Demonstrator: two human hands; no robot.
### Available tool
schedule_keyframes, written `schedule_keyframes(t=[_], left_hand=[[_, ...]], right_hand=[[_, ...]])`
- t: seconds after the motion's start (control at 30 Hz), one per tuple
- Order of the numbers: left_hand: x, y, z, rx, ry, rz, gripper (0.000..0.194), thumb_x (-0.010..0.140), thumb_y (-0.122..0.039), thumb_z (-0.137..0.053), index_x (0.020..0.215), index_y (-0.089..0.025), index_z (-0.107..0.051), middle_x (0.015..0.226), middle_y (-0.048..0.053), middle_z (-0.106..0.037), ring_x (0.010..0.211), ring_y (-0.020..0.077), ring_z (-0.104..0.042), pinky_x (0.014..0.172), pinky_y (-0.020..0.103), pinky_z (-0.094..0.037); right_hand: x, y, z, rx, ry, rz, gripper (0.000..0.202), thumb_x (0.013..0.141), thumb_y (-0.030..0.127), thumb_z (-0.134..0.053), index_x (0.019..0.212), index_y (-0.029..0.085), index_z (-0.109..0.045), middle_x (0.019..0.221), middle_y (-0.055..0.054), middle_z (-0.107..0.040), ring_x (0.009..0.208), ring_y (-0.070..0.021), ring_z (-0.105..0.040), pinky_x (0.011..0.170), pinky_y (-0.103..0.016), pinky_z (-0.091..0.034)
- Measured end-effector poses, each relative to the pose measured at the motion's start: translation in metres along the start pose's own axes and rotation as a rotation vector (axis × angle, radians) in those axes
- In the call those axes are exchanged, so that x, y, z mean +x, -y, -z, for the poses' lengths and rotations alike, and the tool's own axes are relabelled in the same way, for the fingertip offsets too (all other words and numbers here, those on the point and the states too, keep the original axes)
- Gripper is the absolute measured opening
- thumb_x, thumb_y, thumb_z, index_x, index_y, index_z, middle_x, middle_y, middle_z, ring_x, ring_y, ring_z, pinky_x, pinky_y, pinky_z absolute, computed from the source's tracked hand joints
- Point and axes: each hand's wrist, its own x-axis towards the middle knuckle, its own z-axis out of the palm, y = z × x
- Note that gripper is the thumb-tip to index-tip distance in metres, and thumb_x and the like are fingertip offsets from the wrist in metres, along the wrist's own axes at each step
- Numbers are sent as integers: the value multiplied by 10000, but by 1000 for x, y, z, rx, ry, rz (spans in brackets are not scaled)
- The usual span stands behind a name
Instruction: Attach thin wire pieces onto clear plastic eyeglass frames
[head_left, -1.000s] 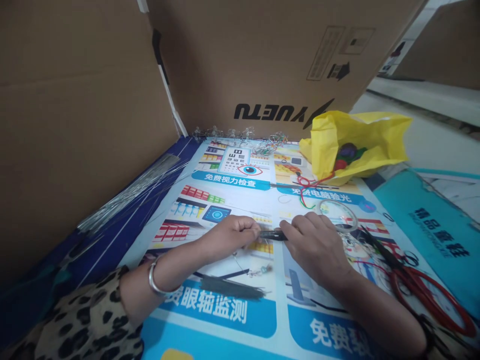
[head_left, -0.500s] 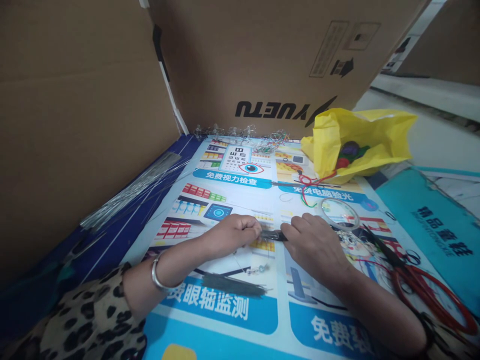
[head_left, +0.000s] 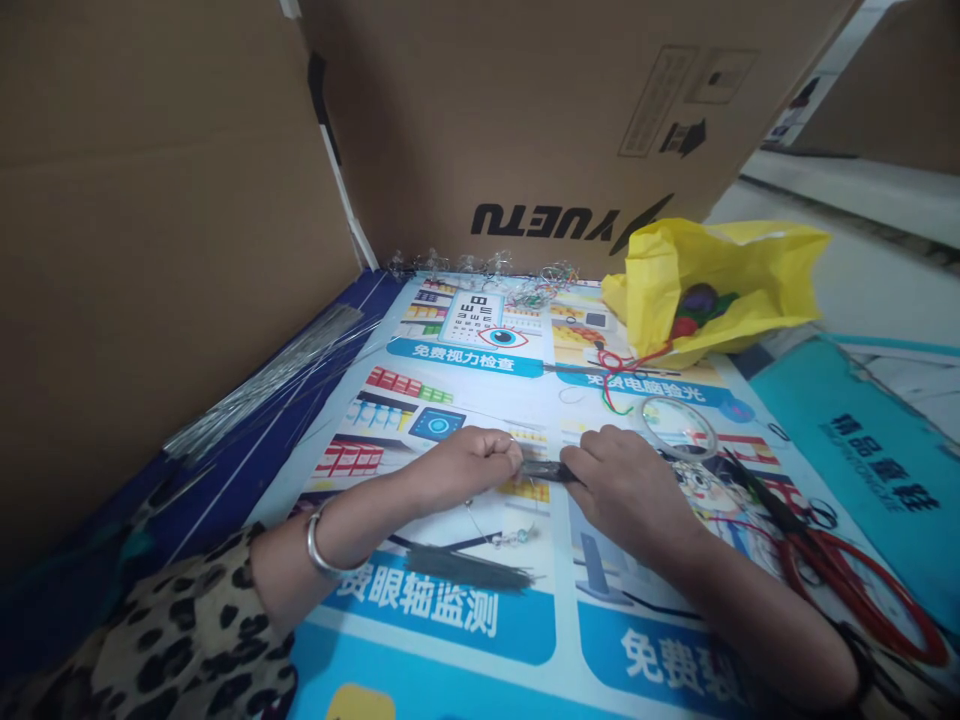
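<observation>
My right hand [head_left: 626,490] is wrapped round a pair of pliers [head_left: 546,470], whose dark metal jaws point left. The jaws reach the fingertips of my left hand [head_left: 487,458], which is closed in a pinch. A thin wire [head_left: 471,512] hangs below my left hand; whether it runs up into the fingers is partly hidden. Under it on the printed sheet lies a small clear beaded wire piece [head_left: 514,538]. A bundle of short dark wires [head_left: 469,568] rests nearer to me, below my left wrist.
Red-handled scissors [head_left: 825,560] lie at the right, by a clear tape roll [head_left: 679,428]. Behind stand a yellow bag [head_left: 652,285] and cardboard walls [head_left: 562,110]. Long silvery wires [head_left: 262,385] lie at the left. Several twisted wire pieces [head_left: 499,265] line the back.
Both hands stay almost where they were, meeting at the pliers. The view has shifted only slightly.
</observation>
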Motion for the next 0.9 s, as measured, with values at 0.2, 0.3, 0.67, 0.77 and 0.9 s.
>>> schedule_keyframes(t=[0.2, 0.3, 0.67, 0.77, 0.9], left_hand=[[0, 0, 1, -16, 47, 5, 210, 772, -283, -443, 591, -177, -450, 508, -59, -356, 457, 68, -282, 449, 208, -241], [0, 2, 2, -9, 63, 20, 227, 777, -315, -442, 595, -179, -438, 505, -59, -362, 444, 67, -280, 438, 209, -241], [1, 5, 3, 24, 69, -29, 139, 733, -237, -443, 616, -173, -481, 522, -58, -367, 469, 72, -289, 460, 206, -235], [2, 6, 3, 6, 95, -18, 114, 730, -238, -447, 650, -172, -494, 549, -55, -401, 481, 72, -311, 462, 203, -238], [3, 8, 4, -90, 113, 5, 160, 764, -294, -446, 652, -180, -464, 504, -69, -340, 439, 67, -258, 428, 207, -206]], right_hand=[[1, 2, 8, -99, -2, 14, 86, 737, 153, -543, 664, 184, -573, 656, -52, -538, 666, -183, -417, 599, -313, -196], [1, 4, 8, -98, 29, 1, 82, 747, 156, -544, 679, 190, -572, 665, -47, -551, 660, -185, -430, 593, -313, -195], [-3, 10, 7, -35, 64, -32, 72, 752, 211, -545, 688, 194, -574, 640, -30, -574, 614, -162, -473, 553, -283, -204], [-4, 12, 6, -24, 60, -49, 91, 758, 242, -548, 681, 198, -570, 626, -20, -571, 593, -154, -475, 541, -281, -200], [-3, 9, 4, 7, 68, -55, 92, 763, 279, -559, 711, 204, -570, 673, -20, -577, 656, -169, -488, 574, -278, -230]])
